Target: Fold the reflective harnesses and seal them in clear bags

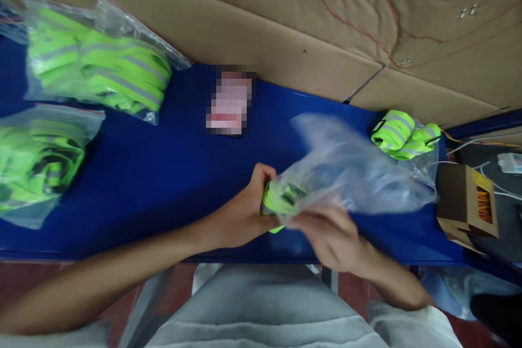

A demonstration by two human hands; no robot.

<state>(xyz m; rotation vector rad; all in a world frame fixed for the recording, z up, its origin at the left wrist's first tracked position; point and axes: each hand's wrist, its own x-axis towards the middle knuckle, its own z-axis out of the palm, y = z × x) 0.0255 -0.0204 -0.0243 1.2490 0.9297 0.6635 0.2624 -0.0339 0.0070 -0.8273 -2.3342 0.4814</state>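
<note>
Near the front edge of the blue table, my left hand (248, 212) is closed on a rolled neon-green band (277, 201) with grey stripes. A clear plastic bag (350, 174), blurred by motion, has its mouth around part of this roll and stretches off to the right. My right hand (330, 234) is closed on the lower edge of the bag's mouth, just right of my left hand. Its fingertips are partly blurred and covered by the film.
Two filled bags of green bands (118, 73) (43, 166) lie at the left. A pixelated rectangular item (230, 100) is at the back middle. Loose green bands (395, 133) and a brown cardboard box (460, 201) stand at the right. Brown sheeting (265, 27) borders the back.
</note>
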